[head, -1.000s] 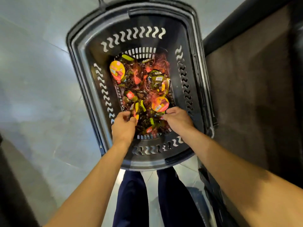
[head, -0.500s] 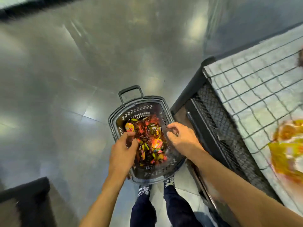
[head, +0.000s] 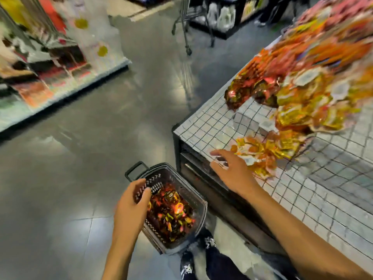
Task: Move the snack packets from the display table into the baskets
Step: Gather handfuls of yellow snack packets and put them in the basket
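the left hand [head: 129,205] sits low near the centre of the view, its bare forearm rising from six o'clock. the fingers [head: 139,183] curl loosely toward twelve o'clock, thumb set apart toward one o'clock, palm empty. the right hand [head: 232,170] reaches out toward eleven o'clock, its bare forearm running back to five o'clock. its fingers are spread and slightly bent, holding nothing. both legs show at six o'clock, blurred.

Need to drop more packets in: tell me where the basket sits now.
The dark plastic basket stands on the floor, lower centre of the head view, beside the grid-topped display table, under the left hand.
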